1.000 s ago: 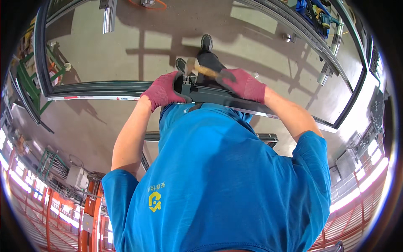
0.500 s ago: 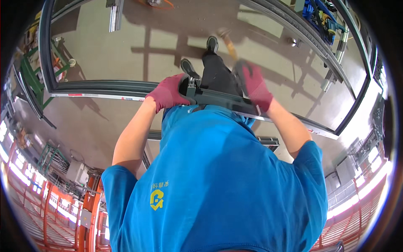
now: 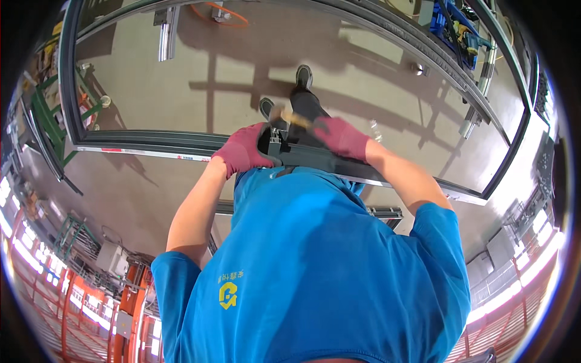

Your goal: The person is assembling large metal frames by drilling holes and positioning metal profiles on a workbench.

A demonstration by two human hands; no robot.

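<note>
My right hand (image 3: 342, 138), in a dark red work glove, is closed round the wooden handle of a hammer (image 3: 298, 120). The hammer is motion-blurred, its head just above a small metal fitting (image 3: 276, 134) on the near bar of a dark metal frame (image 3: 151, 139). I cannot tell whether the head touches the fitting. My left hand (image 3: 245, 150), gloved alike, grips the bar just left of that fitting, thumb on the near side. The fingers' far side is partly hidden. A flat dark bar section (image 3: 315, 158) runs right from the fitting, below my right hand.
The large frame spans the view, with its far rail (image 3: 399, 27) curving across the top. Blue tool bins (image 3: 445, 27) are at the far right, a green stand (image 3: 51, 115) at the left. An orange hose (image 3: 239, 23) lies on the floor ahead, beyond my shoes (image 3: 304, 76).
My right hand has swung left and inward, bringing the hammer from the right over to the fitting. My left hand keeps its hold on the bar.
</note>
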